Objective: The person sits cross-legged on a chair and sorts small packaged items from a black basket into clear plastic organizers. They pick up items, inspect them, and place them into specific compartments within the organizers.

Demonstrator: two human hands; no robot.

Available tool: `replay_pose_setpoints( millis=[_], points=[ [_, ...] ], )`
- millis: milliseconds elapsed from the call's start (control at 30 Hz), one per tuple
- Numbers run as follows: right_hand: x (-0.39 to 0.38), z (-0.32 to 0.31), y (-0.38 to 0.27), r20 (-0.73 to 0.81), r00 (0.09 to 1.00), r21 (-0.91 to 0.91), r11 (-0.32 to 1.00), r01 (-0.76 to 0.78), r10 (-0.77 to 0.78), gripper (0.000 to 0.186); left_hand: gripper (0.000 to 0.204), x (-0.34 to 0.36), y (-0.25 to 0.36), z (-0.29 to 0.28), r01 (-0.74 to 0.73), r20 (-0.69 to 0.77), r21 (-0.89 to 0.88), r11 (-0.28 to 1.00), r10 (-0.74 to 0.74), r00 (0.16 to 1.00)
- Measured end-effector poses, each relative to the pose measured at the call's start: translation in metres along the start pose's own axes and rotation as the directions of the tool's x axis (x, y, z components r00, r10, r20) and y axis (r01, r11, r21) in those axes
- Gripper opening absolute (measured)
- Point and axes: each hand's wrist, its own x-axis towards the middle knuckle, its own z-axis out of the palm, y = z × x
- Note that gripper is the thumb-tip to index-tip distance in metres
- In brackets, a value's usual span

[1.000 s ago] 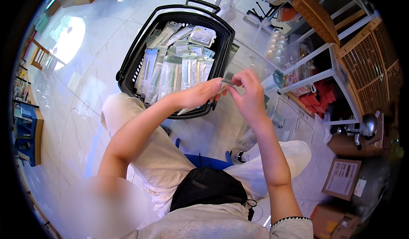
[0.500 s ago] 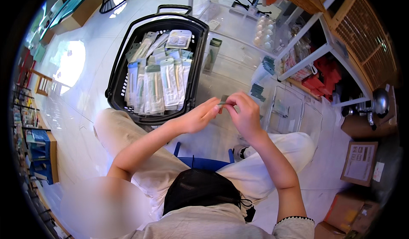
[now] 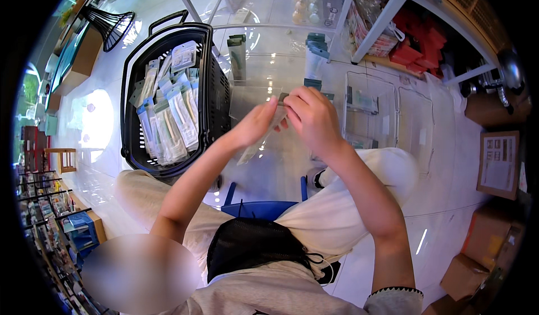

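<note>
In front of me, my left hand (image 3: 259, 123) and my right hand (image 3: 313, 113) are close together, fingers pinched on a slim clear plastic packet (image 3: 255, 148) with a dark green top. Its clear body slants down past my left fingers; what lies inside is too faint to tell. To the left stands a black plastic basket (image 3: 215, 99) filled with similar packets (image 3: 181, 112), pale with green tops. Beyond my hands, upright packets (image 3: 237, 58) form one row, and another group of packets (image 3: 317, 51) stands farther right.
Clear plastic boxes (image 3: 343, 107) lie right of my hands, with some packets inside. A white-framed rack (image 3: 382, 24) stands beyond, with red items (image 3: 418, 40) under it. Cardboard boxes (image 3: 498, 164) line the right side. A blue stool (image 3: 258, 209) edge shows between my legs.
My view has turned, so the basket appears farther left and lower. Both hands have moved slightly outward, still pinching, and the packet's clear body now shows slanting below them.
</note>
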Motion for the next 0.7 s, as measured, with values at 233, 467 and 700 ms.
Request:
replay_pose_setpoints(
  millis=[233,467,700],
  points=[
    [-0.006,0.001,0.012,0.089,0.981,-0.18,0.966,0.185,-0.171,0.004,0.013,0.008,0.025,-0.009,-0.102,-0.178,0.45,0.887,0.201,0.963],
    [-0.011,0.025,0.011,0.155,0.969,-0.189,0.957,0.219,-0.191,0.002,0.012,-0.002,0.004,-0.006,-0.074,-0.299,0.676,0.733,0.364,0.882],
    [-0.021,0.043,0.009,0.254,0.966,-0.131,0.987,0.09,-0.055,0.005,0.01,-0.013,-0.02,0.002,-0.048,-0.419,0.686,0.726,0.447,0.79]
  ],
)
